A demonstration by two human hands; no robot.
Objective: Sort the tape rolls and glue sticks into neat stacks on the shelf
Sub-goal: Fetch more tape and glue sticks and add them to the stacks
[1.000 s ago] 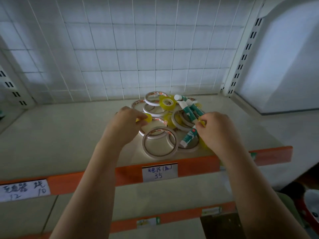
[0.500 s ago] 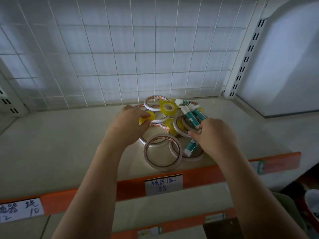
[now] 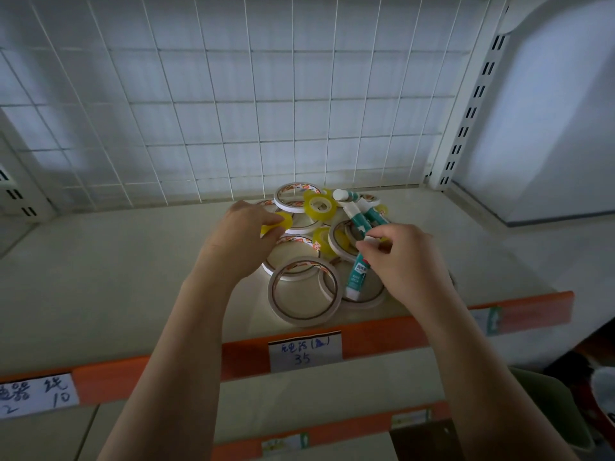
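A jumbled pile lies on the beige shelf (image 3: 116, 277): several large white tape rolls (image 3: 304, 296), small yellow tape rolls (image 3: 321, 206) and teal-and-white glue sticks (image 3: 357, 217). At the pile's left side, my left hand (image 3: 239, 244) pinches a small yellow roll (image 3: 278, 224) between fingers and thumb. My right hand (image 3: 402, 261) is over the pile's right side. Its fingertips pinch the white top end of a teal glue stick (image 3: 355, 279) that lies across the front rolls. Part of the pile is hidden under both hands.
A white wire grid (image 3: 233, 111) closes the shelf's back. A slotted upright post (image 3: 472, 104) stands at the right. The orange front lip (image 3: 416, 337) carries handwritten paper labels (image 3: 304, 354). Bare shelf surface lies left of the pile. A lower shelf sits below.
My right hand has shifted left from the pile's right edge onto the glue stick's top end. My left hand has stayed in place with the yellow roll.
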